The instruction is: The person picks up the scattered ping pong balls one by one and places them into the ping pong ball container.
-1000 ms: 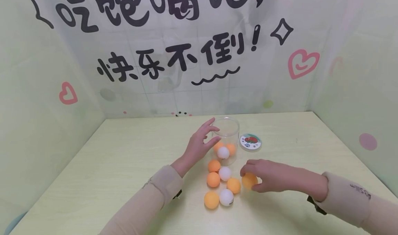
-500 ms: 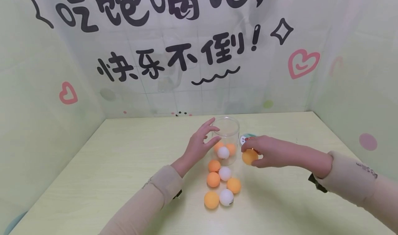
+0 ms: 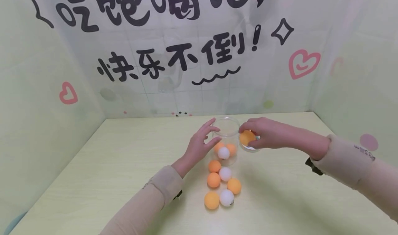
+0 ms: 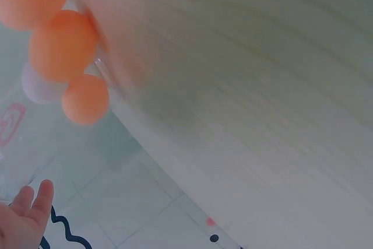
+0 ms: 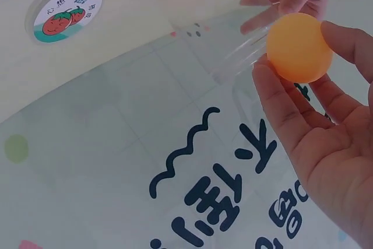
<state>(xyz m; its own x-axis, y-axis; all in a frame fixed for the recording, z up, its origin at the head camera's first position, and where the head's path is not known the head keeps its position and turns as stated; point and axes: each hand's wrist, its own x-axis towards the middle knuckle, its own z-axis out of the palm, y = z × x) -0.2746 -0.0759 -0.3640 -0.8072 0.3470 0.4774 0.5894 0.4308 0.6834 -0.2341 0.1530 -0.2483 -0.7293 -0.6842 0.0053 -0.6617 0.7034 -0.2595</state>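
Right hand [image 3: 267, 133] has an orange ball [image 3: 247, 138] pinched in its fingers, held outside the clear jar [image 3: 229, 137], just off its right side; round lid [image 5: 69, 14] lies there too. Left hand [image 3: 199, 141] spread at jar's left side, grasping nothing (contact hard to tell). Jar's upright, three balls [image 3: 223, 153] inside. Six loose balls [image 3: 213, 180] on the table [image 3: 124, 179] in front.
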